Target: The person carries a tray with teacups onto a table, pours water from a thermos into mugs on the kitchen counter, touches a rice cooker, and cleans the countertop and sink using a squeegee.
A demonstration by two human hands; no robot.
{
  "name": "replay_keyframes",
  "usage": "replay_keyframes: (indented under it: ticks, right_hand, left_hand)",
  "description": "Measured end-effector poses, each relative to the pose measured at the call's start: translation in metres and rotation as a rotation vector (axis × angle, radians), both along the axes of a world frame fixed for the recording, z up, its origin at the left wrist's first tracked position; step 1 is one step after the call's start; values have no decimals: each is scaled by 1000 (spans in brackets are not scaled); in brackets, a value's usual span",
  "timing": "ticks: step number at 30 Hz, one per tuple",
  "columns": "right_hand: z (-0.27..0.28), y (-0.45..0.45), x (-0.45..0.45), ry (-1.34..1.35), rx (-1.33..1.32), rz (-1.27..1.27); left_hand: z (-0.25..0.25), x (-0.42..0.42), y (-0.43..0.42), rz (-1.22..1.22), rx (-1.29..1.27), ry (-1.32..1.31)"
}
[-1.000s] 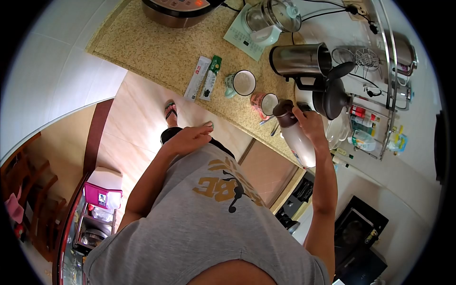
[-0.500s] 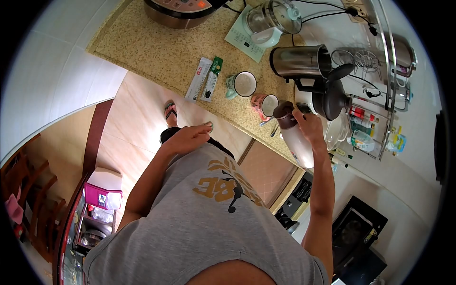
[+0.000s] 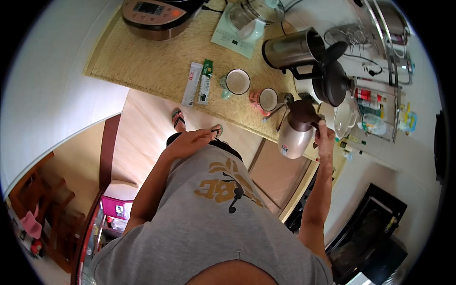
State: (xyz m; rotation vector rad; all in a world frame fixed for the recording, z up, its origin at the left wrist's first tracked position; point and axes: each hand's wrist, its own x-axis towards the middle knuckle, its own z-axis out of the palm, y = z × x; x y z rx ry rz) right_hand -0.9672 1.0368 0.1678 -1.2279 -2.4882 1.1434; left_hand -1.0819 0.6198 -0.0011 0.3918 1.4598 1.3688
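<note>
My right hand point(image 3: 325, 137) is closed round the brown handle of a thermos jug point(image 3: 293, 142) with a pearly pinkish body and dark brown top. The jug stands nearly upright at the counter's front edge; whether it touches the counter I cannot tell. Beside its top is a pink patterned mug point(image 3: 256, 101). A green patterned mug point(image 3: 227, 85) with a dark rim stands further left. Small spoons point(image 3: 283, 110) lie between the pink mug and the jug. Near my waist my left hand point(image 3: 189, 143) is open, fingers stretched out, holding nothing.
On the counter point(image 3: 142, 61) lie a white sachet point(image 3: 192, 84) and a green-and-white sachet point(image 3: 205, 83). Behind are a rice cooker point(image 3: 156, 21), a glass kettle point(image 3: 254, 16), a steel kettle point(image 3: 292, 50) and a dark-lidded pot point(image 3: 332, 85). A wire rack point(image 3: 392, 71) runs along the wall.
My right hand has brought the jug from a tilt over the pink mug back towards upright, away from the mug. My left hand stays near my waist. The view has shifted slightly.
</note>
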Motion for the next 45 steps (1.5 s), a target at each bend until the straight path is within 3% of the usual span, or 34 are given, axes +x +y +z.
replay_keyframes:
  ticks: [3,7,9,11,16,19,20,25,27,33,35,37,39,41,45]
  right_hand:
    - [14,17,29,199,-42,15]
    - [26,27,60,550,-255,-179]
    - [26,33,77,623,-252,-177]
    - [23,43,101,824,-418,-81]
    - [15,66,155,956,-449,-286]
    - [5,84,188,1025,-474,-284]
    - [5,88,200,1054,-471,-414]
    - [-15,134,257,1068,-349,-438]
    - [-18,155,273,1066,-271,-717]
    - [-65,244,312,1106,-152,-894]
    - [-80,266,326,1002,46,-926]
    - [-100,308,350,1061,-81,-922]
    - [-109,329,343,1039,2,-983]
    - [-119,363,342,1104,-94,-1079]
    - [-148,405,348,915,63,-1006]
  left_hand:
    - [-2,-1,11,-63,-17,16]
    - [-9,0,30,-123,-28,33]
    - [-6,0,41,-153,-42,48]
    - [-2,1,52,-184,-55,63]
    - [-7,15,79,-174,-29,172]
    - [1,25,102,-113,-38,217]
    - [2,29,110,-93,-44,208]
    - [13,53,140,-89,-92,212]
    - [16,61,154,-125,-143,307]
    - [3,90,177,5,-171,180]
    - [13,98,189,-50,-141,269]
    - [22,112,196,-12,-192,221]
    - [29,120,200,16,-225,188]
    - [31,128,201,34,-250,189]
    - [40,135,207,42,-296,178]
